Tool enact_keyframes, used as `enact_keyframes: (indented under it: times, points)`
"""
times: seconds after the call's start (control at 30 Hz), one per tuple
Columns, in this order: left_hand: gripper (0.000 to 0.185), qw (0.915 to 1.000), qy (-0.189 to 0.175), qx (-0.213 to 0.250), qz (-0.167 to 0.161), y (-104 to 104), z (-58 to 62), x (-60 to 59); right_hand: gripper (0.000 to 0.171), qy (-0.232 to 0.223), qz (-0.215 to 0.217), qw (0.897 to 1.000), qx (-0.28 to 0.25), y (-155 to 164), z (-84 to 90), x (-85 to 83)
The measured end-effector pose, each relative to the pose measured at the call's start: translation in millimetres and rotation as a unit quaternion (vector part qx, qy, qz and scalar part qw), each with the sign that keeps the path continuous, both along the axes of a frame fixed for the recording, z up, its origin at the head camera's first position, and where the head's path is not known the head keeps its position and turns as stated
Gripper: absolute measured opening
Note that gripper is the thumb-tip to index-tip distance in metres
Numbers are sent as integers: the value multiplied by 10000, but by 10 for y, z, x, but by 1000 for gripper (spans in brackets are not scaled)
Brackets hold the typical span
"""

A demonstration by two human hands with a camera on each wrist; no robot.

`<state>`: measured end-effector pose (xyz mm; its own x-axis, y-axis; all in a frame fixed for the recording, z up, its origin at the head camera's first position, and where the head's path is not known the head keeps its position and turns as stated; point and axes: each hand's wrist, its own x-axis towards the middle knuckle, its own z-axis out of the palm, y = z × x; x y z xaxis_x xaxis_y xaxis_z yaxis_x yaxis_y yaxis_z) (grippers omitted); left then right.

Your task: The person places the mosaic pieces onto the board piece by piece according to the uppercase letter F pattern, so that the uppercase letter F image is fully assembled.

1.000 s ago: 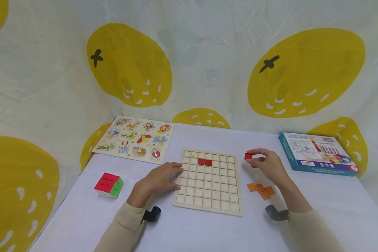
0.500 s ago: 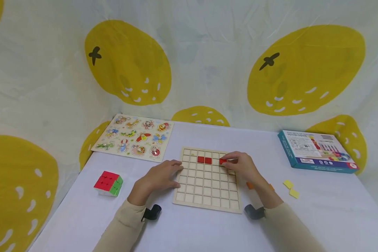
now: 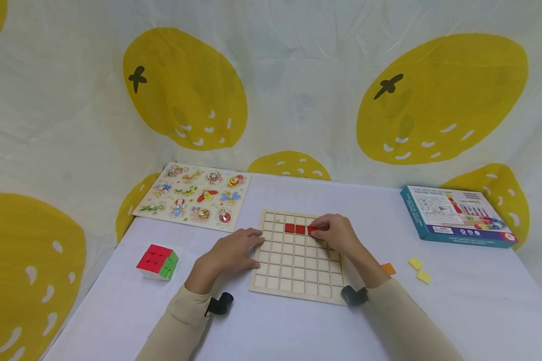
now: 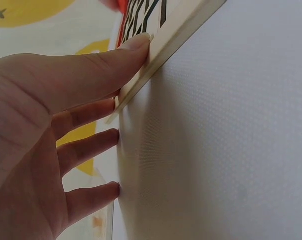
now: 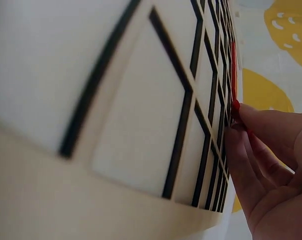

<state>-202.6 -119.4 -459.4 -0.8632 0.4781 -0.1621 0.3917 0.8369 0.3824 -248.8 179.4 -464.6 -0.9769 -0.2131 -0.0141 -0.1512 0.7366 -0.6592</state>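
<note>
A pale wooden grid board (image 3: 293, 260) lies flat on the white table in the head view. Two red square tiles (image 3: 295, 228) sit side by side in its second row from the far edge. My right hand (image 3: 336, 234) pinches a third red tile (image 3: 311, 230) between thumb and fingers, over the cells just right of those two. In the right wrist view the held tile (image 5: 236, 106) is close against the grid. With fingers spread, my left hand (image 3: 232, 254) rests at the board's left edge; its thumb (image 4: 136, 45) touches the rim in the left wrist view.
An orange tile (image 3: 388, 269) shows beside my right forearm, with two yellow tiles (image 3: 419, 270) farther right. A puzzle cube (image 3: 157, 261) stands at left. An insect picture puzzle (image 3: 191, 198) lies at back left, a teal-edged box (image 3: 460, 215) at back right.
My right hand has carried the red tile leftward from beside the board to just right of the two red tiles. Yellow tiles have come into view as the arm moved. My left hand stays put.
</note>
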Motion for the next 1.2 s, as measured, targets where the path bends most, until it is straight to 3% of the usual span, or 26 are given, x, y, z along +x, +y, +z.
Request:
enact_keyframes:
  times: [0.53,0.73,1.2]
  points:
    - [64,10000,-24,-20,44,2,-1,-12,20,-15,-379,9962,785,-131,79,22]
    - [65,10000,-39,-22,49,8,-4,-16,21,-76,-480,9951,865,-125,79,39]
    - [66,10000,-51,-30,32,6,1,-19,16,-107,-281,9963,807,-105,71,22]
